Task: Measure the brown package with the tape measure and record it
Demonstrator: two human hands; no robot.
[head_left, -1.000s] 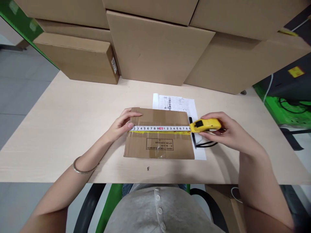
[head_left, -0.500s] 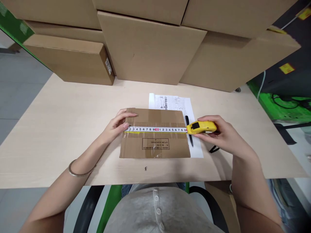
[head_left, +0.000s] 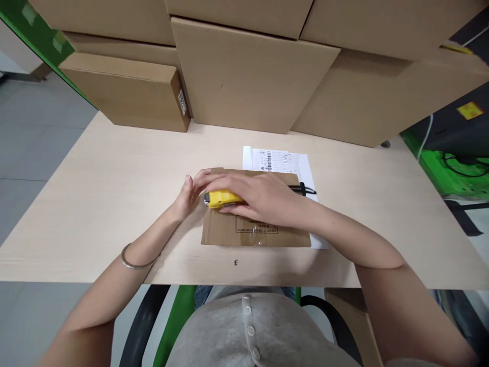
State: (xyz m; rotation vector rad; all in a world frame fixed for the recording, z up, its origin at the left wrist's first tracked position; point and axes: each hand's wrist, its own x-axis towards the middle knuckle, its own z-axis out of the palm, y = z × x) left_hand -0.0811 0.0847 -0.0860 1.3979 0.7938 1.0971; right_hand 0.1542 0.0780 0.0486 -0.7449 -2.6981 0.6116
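Note:
A small flat cardboard box point(head_left: 219, 232) lies before me, its taped top facing up, with a printed frame partly covered. My right hand point(head_left: 263, 196) is closed around a yellow tape measure point(head_left: 223, 198), held over the box's left part. No blade shows outside its case. A black wrist strap point(head_left: 303, 189) trails out behind that hand, over the box's right edge. At the box's upper left side is my left hand point(head_left: 193, 191), thumb raised and apart, fingers stretched toward the box edge; their tips are partly hidden by my right hand.
A printed paper sheet point(head_left: 280, 159) sticks out from under the box. Large cardboard boxes point(head_left: 252, 81) stand along the back of the wooden table point(head_left: 126, 188), with a smaller carton point(head_left: 126, 97) at the back left. Cables and a green surface point(head_left: 458, 171) are at the far right.
The tape blade, stretched across the box before, has gone back into its case. My right hand has carried the tape measure left across the box. My left thumb has lifted off the tape.

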